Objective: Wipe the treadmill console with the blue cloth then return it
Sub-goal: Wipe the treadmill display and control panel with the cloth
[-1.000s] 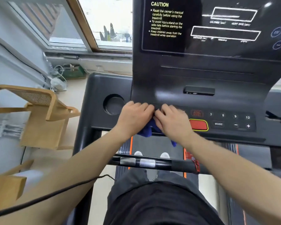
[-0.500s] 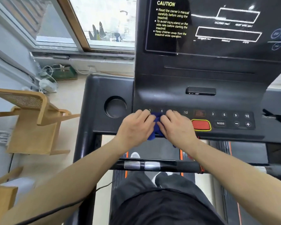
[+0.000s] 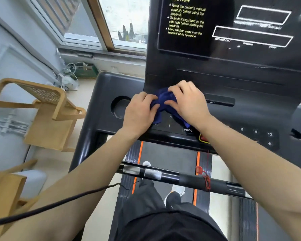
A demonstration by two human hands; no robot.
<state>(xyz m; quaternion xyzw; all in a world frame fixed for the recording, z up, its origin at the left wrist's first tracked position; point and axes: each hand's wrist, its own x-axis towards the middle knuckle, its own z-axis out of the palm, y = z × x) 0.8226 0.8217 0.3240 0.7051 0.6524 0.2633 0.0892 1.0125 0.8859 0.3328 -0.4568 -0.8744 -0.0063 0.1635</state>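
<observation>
Home room: treadmill (image 3: 215,80), wooden chair (image 3: 47,108)

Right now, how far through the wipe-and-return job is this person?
Mid-wipe. Both the left hand and right hand press the bunched blue cloth against the treadmill console, just above the PROG button. Nothing visibly marks any area as finished. Left: the caution panel and display, the right keypad, then returning the cloth.

A wooden chair (image 3: 47,110) stands left, below a window (image 3: 101,21).
</observation>
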